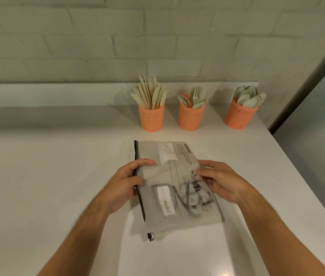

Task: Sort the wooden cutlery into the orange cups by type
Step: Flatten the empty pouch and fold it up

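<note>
Now both hands are on the flat, translucent grey zip pouch with the black slider edge point(177, 182), which lies on the white tabletop point(48, 176) just in front of the three cups. The left hand point(126, 184) has its grip curled round the pouch's black zip edge, thumb on top; the right hand point(220, 181) pinches the opposite side, fingers bent onto the plastic. Neither grip is spread.

Up at the back, near the white brick wall point(98, 36), stand the three perforated orange plastic cups. The left orange cup point(151, 118) holds pale wooden knives point(153, 94), though fork tines seem to show among them. The middle orange cup point(190, 117) carries wooden forks point(194, 96), apparently with a spoon or two mixed in. The right orange cup point(238, 115) is full of pale wooden spoons point(250, 96). No loose cutlery shows on the tabletop.

So where are we? By my reading, the sorting itself looks all but finished, and the pouch looks flat; whether any piece remains inside, I cannot tell through the frosted plastic. The step in hand seems to be dealing with that bag: checking it or putting it aside.

Next move, I'd judge: set the pouch clear of the cups, then look over the left and middle cups and shift any stray piece to its proper one, lifting gently so the light cups don't tip.
</note>
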`<action>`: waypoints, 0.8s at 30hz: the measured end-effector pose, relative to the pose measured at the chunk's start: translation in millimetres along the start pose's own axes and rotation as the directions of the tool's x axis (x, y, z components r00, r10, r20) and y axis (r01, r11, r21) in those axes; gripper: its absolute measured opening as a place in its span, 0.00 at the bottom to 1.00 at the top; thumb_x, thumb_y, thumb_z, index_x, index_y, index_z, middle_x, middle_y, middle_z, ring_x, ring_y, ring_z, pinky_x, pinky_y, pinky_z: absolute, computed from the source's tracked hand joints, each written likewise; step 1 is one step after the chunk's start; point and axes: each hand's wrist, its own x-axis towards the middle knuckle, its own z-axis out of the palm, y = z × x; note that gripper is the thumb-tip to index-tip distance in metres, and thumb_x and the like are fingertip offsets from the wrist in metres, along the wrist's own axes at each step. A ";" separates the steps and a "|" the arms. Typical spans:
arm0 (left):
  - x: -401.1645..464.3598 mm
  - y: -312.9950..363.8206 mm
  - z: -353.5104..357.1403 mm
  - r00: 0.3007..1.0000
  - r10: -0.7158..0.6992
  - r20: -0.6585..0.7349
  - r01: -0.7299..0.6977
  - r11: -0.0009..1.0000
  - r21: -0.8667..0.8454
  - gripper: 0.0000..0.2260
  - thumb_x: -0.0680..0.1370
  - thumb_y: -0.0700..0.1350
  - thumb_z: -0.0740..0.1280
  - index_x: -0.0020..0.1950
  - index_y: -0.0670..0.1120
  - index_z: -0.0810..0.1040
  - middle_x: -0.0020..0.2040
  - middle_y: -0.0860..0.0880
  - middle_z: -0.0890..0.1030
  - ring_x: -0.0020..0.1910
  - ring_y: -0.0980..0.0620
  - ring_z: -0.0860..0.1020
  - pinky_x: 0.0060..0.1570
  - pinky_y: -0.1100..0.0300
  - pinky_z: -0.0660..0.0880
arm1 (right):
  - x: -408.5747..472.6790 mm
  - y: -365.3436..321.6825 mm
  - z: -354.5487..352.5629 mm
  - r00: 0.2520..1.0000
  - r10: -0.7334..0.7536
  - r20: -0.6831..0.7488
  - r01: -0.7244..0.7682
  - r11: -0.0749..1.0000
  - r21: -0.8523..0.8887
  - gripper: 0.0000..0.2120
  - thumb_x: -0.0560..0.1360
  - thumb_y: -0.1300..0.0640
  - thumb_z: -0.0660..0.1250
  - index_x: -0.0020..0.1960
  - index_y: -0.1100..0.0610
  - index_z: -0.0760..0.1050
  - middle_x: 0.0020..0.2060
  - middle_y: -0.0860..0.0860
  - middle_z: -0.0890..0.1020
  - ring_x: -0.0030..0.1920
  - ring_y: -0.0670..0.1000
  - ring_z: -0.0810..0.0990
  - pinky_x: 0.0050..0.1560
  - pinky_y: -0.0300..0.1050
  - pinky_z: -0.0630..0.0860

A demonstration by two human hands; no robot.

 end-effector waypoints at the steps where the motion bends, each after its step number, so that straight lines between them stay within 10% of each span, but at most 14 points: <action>1: -0.6 0.3 -0.9 1.000 0.001 0.000 -0.001 1.000 0.012 0.25 0.74 0.24 0.58 0.60 0.46 0.81 0.62 0.48 0.79 0.56 0.48 0.79 0.51 0.50 0.79 | -0.1 -0.8 -1.4 1.000 0.000 0.004 0.000 1.000 -0.028 0.22 0.75 0.68 0.69 0.68 0.63 0.73 0.56 0.61 0.84 0.56 0.59 0.83 0.60 0.55 0.80; 8: -3.2 0.6 0.5 0.999 0.032 -0.017 -0.031 0.998 0.050 0.13 0.78 0.36 0.67 0.59 0.49 0.82 0.51 0.47 0.82 0.46 0.50 0.82 0.49 0.45 0.78 | -7.5 -3.4 -1.5 0.990 -0.125 0.066 0.124 0.992 0.005 0.19 0.76 0.74 0.64 0.62 0.57 0.77 0.60 0.63 0.81 0.57 0.61 0.83 0.61 0.60 0.78; 13: -0.5 3.2 0.1 0.999 0.042 -0.015 -0.039 0.991 0.125 0.19 0.77 0.30 0.66 0.60 0.51 0.82 0.57 0.47 0.81 0.51 0.48 0.83 0.54 0.40 0.80 | -6.7 -10.8 0.5 0.986 -0.056 0.158 0.056 0.998 0.006 0.20 0.75 0.58 0.68 0.67 0.55 0.77 0.61 0.59 0.82 0.61 0.59 0.81 0.65 0.59 0.75; 18: -0.9 6.7 -2.2 0.988 -0.015 0.152 -0.012 0.985 0.171 0.31 0.75 0.25 0.64 0.67 0.57 0.77 0.67 0.50 0.77 0.61 0.46 0.79 0.42 0.56 0.81 | 6.6 -22.2 1.8 0.996 -0.051 0.069 0.054 0.998 -0.031 0.12 0.78 0.54 0.68 0.58 0.58 0.81 0.52 0.57 0.84 0.47 0.52 0.81 0.53 0.49 0.77; 24: 0.9 7.6 -6.7 0.992 -0.014 0.128 -0.021 0.965 0.263 0.36 0.75 0.27 0.66 0.70 0.64 0.70 0.64 0.57 0.77 0.54 0.43 0.81 0.47 0.45 0.81 | 17.6 -38.9 8.1 1.000 -0.007 -0.010 0.004 0.959 -0.282 0.05 0.80 0.55 0.68 0.48 0.55 0.82 0.45 0.55 0.84 0.29 0.45 0.77 0.40 0.44 0.76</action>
